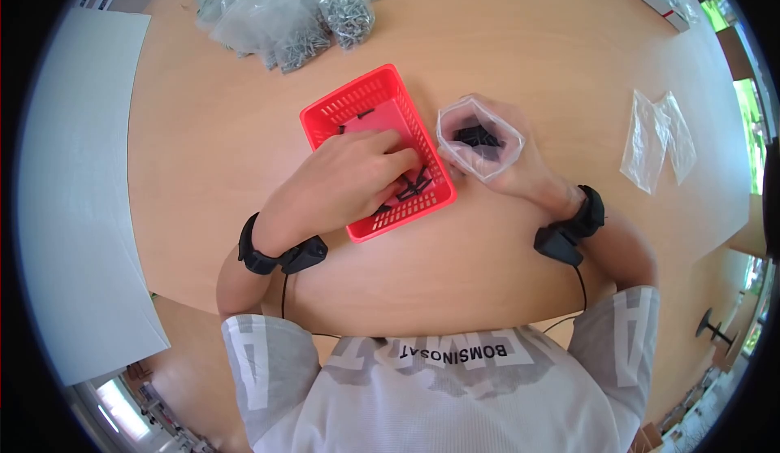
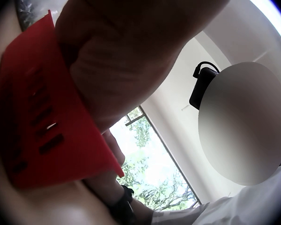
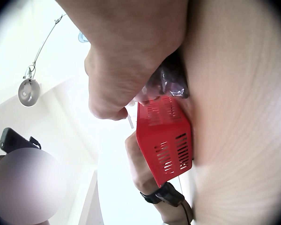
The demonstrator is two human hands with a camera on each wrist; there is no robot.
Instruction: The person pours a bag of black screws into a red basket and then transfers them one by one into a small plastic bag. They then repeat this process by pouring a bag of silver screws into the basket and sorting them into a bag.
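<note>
Overhead and wrist views of two hands at work over a round wooden surface [image 1: 504,274]. A red slotted basket [image 1: 325,116] sits near the middle of the surface, holding a few small black parts [image 1: 418,183] on its floor. The left hand [image 1: 349,178] reaches down into the basket, its fingers [image 1: 398,164] bent over the black parts at the near right corner; whether they grip one cannot be told, since the hand hides its own tips. In the left wrist view only the back of that hand [image 2: 126,61] and the basket wall [image 2: 42,126] show. Just beside the basket's right wall, the right hand [image 1: 528,173] holds a small clear plastic bag [image 1: 479,138] upright with its mouth open; its fingers are curled round the bag, and a dark cluster of the same black parts lies inside. The right wrist view shows this hand [image 3: 126,70] clasped on the bag [image 3: 173,79] above the basket [image 3: 166,140]. Further bags of silver screws [image 1: 325,22] lie at the far edge, and two flat empty clear bags [image 1: 658,136] lie well apart to the right
</note>
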